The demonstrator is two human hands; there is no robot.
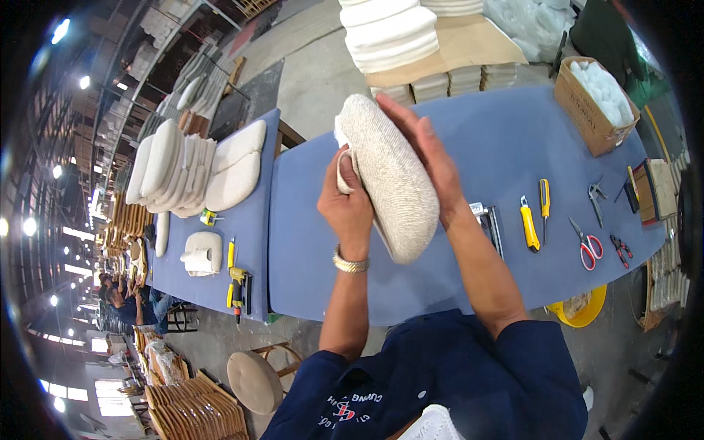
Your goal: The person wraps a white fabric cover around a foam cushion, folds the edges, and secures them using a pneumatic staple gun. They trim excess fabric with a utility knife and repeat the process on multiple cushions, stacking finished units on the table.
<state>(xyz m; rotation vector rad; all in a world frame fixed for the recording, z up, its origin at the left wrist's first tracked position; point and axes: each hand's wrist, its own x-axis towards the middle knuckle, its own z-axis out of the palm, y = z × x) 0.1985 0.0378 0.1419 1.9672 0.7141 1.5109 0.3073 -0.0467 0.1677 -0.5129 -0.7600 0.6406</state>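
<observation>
My left hand [346,207] is clenched on a fold of cover fabric at the near-left edge of the cream seat cushion [389,176]. My right hand [425,154] lies flat, fingers extended, pressed against the cushion's right face. The cushion is held on edge above the blue table [484,132]. To the right lie a yellow utility knife [529,224] and red-handled scissors [586,245]; a cardboard box [587,117] sits far right.

An upholstery workshop on a factory floor: a long blue-covered worktop [506,139] carries scissors [587,246], utility knives [529,224] and a staple gun [236,282], with stacked cream cushions [187,169], foam pads [389,33] and wooden chair frames [194,411] around it.
</observation>
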